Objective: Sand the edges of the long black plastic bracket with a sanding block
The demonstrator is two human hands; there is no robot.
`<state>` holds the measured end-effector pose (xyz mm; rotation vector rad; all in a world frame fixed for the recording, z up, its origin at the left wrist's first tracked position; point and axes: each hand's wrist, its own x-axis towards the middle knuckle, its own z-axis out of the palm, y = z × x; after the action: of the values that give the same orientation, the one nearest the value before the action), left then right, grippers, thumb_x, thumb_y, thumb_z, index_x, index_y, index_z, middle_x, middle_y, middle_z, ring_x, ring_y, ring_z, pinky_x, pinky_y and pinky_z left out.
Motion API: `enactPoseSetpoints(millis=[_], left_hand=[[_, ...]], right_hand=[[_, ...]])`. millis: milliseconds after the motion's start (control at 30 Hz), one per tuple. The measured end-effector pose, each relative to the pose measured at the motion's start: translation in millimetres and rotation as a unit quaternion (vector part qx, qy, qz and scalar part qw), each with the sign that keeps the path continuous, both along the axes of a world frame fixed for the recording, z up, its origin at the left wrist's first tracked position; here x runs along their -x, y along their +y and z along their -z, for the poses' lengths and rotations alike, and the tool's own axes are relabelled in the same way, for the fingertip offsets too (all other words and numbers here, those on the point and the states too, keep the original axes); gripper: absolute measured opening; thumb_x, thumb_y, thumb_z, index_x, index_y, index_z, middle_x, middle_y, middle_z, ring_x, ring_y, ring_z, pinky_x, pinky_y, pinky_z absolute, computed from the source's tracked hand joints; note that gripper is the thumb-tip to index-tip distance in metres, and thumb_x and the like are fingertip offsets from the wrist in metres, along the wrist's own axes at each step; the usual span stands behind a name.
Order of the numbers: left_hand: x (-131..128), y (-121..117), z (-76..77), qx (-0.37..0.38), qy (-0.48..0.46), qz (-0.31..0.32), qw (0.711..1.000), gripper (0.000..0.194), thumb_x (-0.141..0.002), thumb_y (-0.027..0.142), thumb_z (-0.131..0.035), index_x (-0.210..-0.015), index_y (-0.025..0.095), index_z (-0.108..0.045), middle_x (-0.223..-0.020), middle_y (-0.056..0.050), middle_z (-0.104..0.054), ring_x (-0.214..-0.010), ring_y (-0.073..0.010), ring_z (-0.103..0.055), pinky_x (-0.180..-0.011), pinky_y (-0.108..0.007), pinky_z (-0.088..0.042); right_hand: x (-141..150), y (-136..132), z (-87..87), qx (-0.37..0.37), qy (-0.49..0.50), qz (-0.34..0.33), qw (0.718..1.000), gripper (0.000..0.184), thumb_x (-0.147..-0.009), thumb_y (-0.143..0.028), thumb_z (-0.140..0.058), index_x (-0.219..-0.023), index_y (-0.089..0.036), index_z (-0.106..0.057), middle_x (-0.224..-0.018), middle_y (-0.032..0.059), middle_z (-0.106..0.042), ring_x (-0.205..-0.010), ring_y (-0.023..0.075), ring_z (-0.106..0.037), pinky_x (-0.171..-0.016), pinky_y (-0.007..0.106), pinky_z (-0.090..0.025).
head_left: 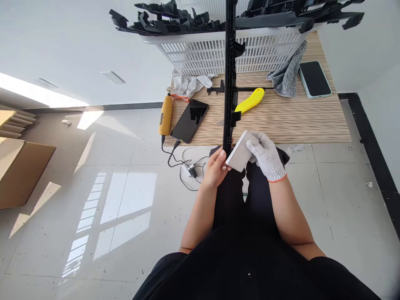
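My bare left hand point(216, 166) is closed round the lower end of a long black plastic strip point(230, 79), which stands up across the view over the table edge. Small clips and tabs stick out along the strip's right side. In a white knit glove with an orange cuff, my right hand point(265, 156) grips a flat pale grey block point(241, 152) with a white edge. The block's near left edge lies against or very close to the strip's lower end and my left fingers; whether it touches is hard to tell.
A white plastic basket point(200, 54) piled with black plastic strips point(175, 21) stands at the back of the wooden table point(293, 121). A yellow knife point(251, 101), caliper point(221, 87), phones point(190, 121) point(315, 79), yellow corded tool point(165, 114), glove point(189, 85) and grey cloth point(289, 73) lie on it.
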<state>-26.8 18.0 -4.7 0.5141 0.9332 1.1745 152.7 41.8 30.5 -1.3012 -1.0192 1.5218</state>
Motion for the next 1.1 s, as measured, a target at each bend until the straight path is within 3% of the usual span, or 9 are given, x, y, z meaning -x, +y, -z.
enactPoseSetpoints(millis=[167, 300, 333, 467, 600, 733, 867, 1000, 1100], left_hand=[[-0.8, -0.1, -2.6, -0.045, 0.001, 0.02, 0.999, 0.051, -0.077, 0.061, -0.087, -0.104, 0.018, -0.081, -0.068, 0.004, -0.055, -0.047, -0.0027, -0.027, -0.042, -0.021, -0.026], [-0.3, -0.2, -1.2, -0.057, -0.002, 0.016, 0.998, 0.045, -0.08, 0.057, -0.085, -0.105, 0.021, -0.081, -0.065, 0.004, -0.052, -0.051, -0.0063, -0.037, -0.048, -0.022, -0.036], [-0.1, -0.1, -0.4, -0.061, -0.004, 0.019, 0.998, 0.044, -0.081, 0.057, -0.085, -0.106, 0.021, -0.081, -0.066, 0.003, -0.053, -0.052, -0.0065, -0.038, -0.048, -0.022, -0.037], [0.7, -0.2, 1.6, -0.06, 0.006, 0.026, 0.998, 0.046, -0.081, 0.061, -0.084, -0.106, 0.022, -0.082, -0.07, 0.002, -0.057, -0.049, -0.004, -0.031, -0.044, -0.021, -0.03], [0.1, -0.5, 0.1, -0.072, 0.012, 0.025, 0.997, 0.042, -0.083, 0.06, -0.082, -0.1, 0.022, -0.083, -0.065, 0.003, -0.049, -0.053, -0.0064, -0.035, -0.047, -0.021, -0.035], [-0.4, -0.7, -1.5, -0.059, 0.026, 0.02, 0.998, 0.047, -0.081, 0.062, -0.083, -0.101, 0.02, -0.083, -0.067, 0.004, -0.05, -0.051, -0.0047, -0.026, -0.045, -0.021, -0.031], [-0.4, -0.6, -1.5, -0.071, 0.012, 0.019, 0.997, 0.044, -0.083, 0.06, -0.083, -0.099, 0.019, -0.083, -0.074, 0.002, -0.054, -0.053, -0.0038, -0.031, -0.047, -0.02, -0.033], [-0.7, -0.6, -2.0, -0.054, 0.014, 0.018, 0.998, 0.043, -0.081, 0.059, -0.085, -0.098, 0.02, -0.082, -0.069, 0.004, -0.049, -0.052, -0.0037, -0.027, -0.045, -0.019, -0.032], [-0.8, -0.6, -1.4, -0.053, 0.005, 0.013, 0.999, 0.043, -0.08, 0.059, -0.085, -0.101, 0.021, -0.082, -0.069, 0.004, -0.051, -0.052, -0.0047, -0.03, -0.046, -0.02, -0.034]], right_hand=[[-1.7, 0.0, 2.2, 0.009, -0.017, -0.114, 0.993, 0.053, -0.08, -0.062, -0.082, -0.11, -0.021, -0.067, -0.081, 0.0001, -0.066, -0.064, 0.0122, -0.059, -0.053, 0.024, -0.05], [-0.9, 0.1, 1.6, -0.001, -0.003, -0.002, 1.0, 0.052, -0.081, -0.062, -0.079, -0.112, -0.022, -0.066, -0.081, -0.001, -0.064, -0.063, 0.0106, -0.056, -0.053, 0.022, -0.048], [-0.7, 0.1, 0.9, 0.002, -0.002, 0.004, 1.0, 0.052, -0.081, -0.062, -0.079, -0.112, -0.022, -0.066, -0.081, -0.0011, -0.064, -0.063, 0.0105, -0.056, -0.052, 0.022, -0.047], [-1.6, -0.1, -1.7, 0.014, -0.019, -0.097, 0.995, 0.054, -0.078, -0.062, -0.083, -0.109, -0.021, -0.068, -0.081, 0.0002, -0.065, -0.063, 0.0117, -0.057, -0.053, 0.024, -0.049], [-5.3, -0.3, -0.9, 0.004, -0.005, -0.024, 1.0, 0.05, -0.081, -0.062, -0.079, -0.11, -0.023, -0.066, -0.078, -0.0023, -0.061, -0.06, 0.0098, -0.053, -0.052, 0.022, -0.046], [-8.0, -1.0, -1.4, 0.023, -0.01, -0.159, 0.987, 0.049, -0.078, -0.058, -0.085, -0.104, -0.021, -0.067, -0.077, -0.0016, -0.062, -0.061, 0.0108, -0.055, -0.052, 0.023, -0.046], [-7.2, -0.9, -4.4, 0.005, -0.02, -0.042, 0.999, 0.05, -0.083, -0.061, -0.078, -0.111, -0.022, -0.066, -0.081, -0.0011, -0.063, -0.063, 0.0102, -0.054, -0.054, 0.023, -0.046], [-6.2, -0.4, -3.5, 0.01, -0.024, -0.116, 0.993, 0.051, -0.079, -0.059, -0.083, -0.109, -0.021, -0.068, -0.082, 0.0003, -0.065, -0.064, 0.0114, -0.056, -0.054, 0.024, -0.048], [-5.5, -0.1, -0.9, -0.001, -0.016, -0.041, 0.999, 0.05, -0.082, -0.06, -0.081, -0.113, -0.022, -0.068, -0.086, 0.0011, -0.067, -0.067, 0.012, -0.058, -0.055, 0.024, -0.049]])
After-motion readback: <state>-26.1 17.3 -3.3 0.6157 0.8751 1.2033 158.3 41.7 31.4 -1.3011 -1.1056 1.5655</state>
